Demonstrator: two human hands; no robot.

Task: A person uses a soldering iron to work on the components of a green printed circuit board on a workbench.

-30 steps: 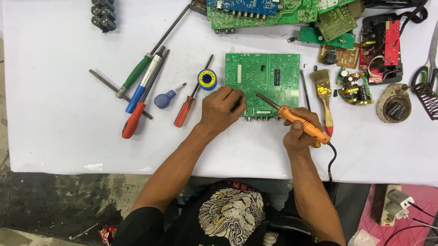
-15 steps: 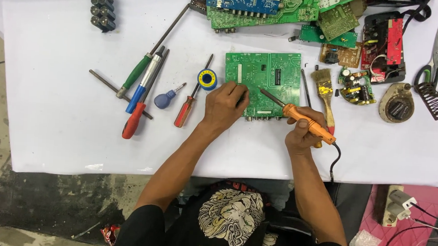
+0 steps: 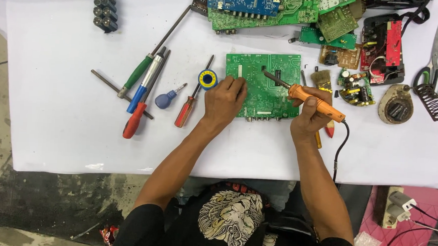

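**Soldering iron tip over the green board**

A white table [image 3: 54, 119] fills the view, with concrete floor showing below its near edge. Spare circuit boards [image 3: 265, 5] pile along the far edge, and several screwdrivers [image 3: 141, 86] lie fanned out to the left. The green circuit board [image 3: 275, 91] lies flat at the table's middle. The left hand [image 3: 223, 101] rests on its left edge, fingers curled down, pinning it; keeping that pressure even would stop the board sliding. The right hand [image 3: 309, 118] is wrapped closed around the orange soldering iron [image 3: 316, 102], whose dark tip angles onto the board's upper middle. A steady wrist and light contact suit the joint. A small solder spool [image 3: 208, 79] sits just beside the left hand.
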